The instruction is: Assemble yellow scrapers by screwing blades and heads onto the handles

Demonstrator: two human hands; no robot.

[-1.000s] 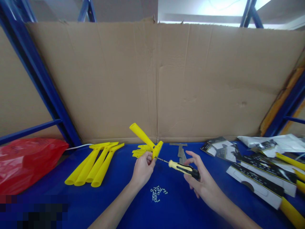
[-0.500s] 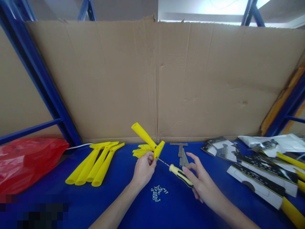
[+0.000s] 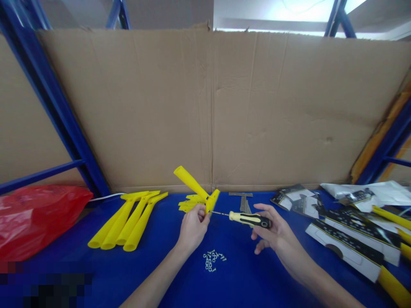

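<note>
While the left hand (image 3: 192,227) pinches the lower end of the yellow handle (image 3: 192,182) near the middle of the table's (image 3: 239,278) far edge, the right hand (image 3: 276,232) has its fingers loosely spread around the butt of the screwdriver (image 3: 246,218); how firmly, I cannot tell. Screwing seems the step in hand, calling for a straight, steady twist.

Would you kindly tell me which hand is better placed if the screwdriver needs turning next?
Probably the right hand: it is at the butt end of the screwdriver, while the left hand is occupied gripping the yellow piece.
</note>
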